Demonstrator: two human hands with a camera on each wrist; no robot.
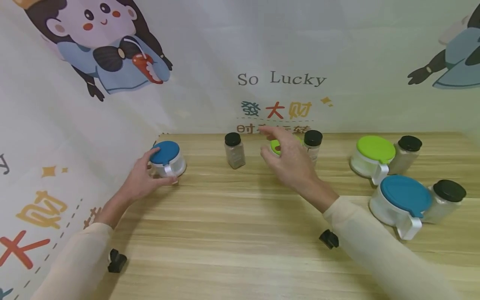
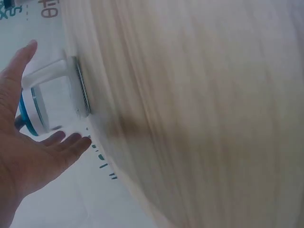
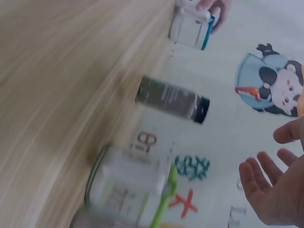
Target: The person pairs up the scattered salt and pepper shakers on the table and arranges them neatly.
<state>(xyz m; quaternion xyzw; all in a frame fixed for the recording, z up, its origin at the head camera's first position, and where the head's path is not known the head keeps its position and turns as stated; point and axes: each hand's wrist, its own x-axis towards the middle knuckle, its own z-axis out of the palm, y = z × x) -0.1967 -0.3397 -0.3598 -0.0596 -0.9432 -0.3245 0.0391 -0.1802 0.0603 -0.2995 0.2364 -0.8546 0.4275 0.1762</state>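
Note:
At the table's left back edge stands a white-handled clear jar with a blue lid (image 1: 165, 153). My left hand (image 1: 139, 178) is spread around it, one finger at the lid and the thumb near the handle. In the left wrist view the thumb stands apart from the jar (image 2: 57, 97). My right hand (image 1: 291, 162) hovers with loosely bent fingers and nothing in them. Partly behind it is a jar with a green lid (image 3: 164, 194), beside a black-capped spice bottle (image 1: 313, 143). Another black-capped spice bottle (image 1: 234, 152) stands between the two hands.
At the right stand a second green-lidded jar (image 1: 375, 149), a second blue-lidded jar (image 1: 405, 196) and two black-capped bottles (image 1: 448, 198) close behind them. Black clips (image 1: 117, 261) lie near both forearms. A printed cloth (image 1: 210, 50) hangs along the back and left.

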